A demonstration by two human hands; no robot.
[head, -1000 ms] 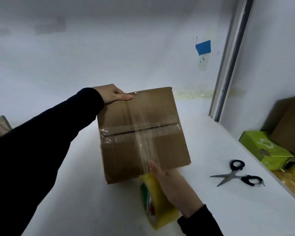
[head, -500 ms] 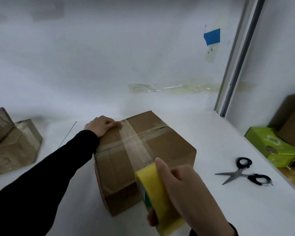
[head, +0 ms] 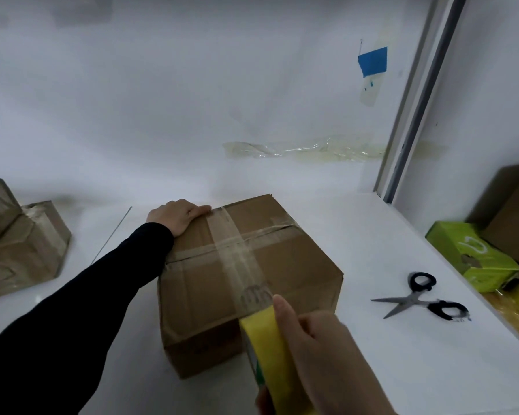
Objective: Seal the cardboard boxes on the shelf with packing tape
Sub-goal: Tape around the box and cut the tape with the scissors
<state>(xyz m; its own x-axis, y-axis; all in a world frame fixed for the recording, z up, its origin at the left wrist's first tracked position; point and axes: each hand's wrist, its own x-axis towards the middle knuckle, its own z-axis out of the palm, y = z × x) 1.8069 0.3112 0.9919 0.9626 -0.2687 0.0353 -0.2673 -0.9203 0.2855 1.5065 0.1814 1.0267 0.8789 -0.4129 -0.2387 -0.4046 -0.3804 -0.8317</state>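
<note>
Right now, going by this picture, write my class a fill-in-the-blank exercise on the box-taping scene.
The right hand grips a tape roll coloured ____.
The left hand rests on the cardboard box, whose tape strips form a ____.
Right of the box, on the shelf, lie black-handled ____.
Missing words: yellow; cross; scissors.
</note>
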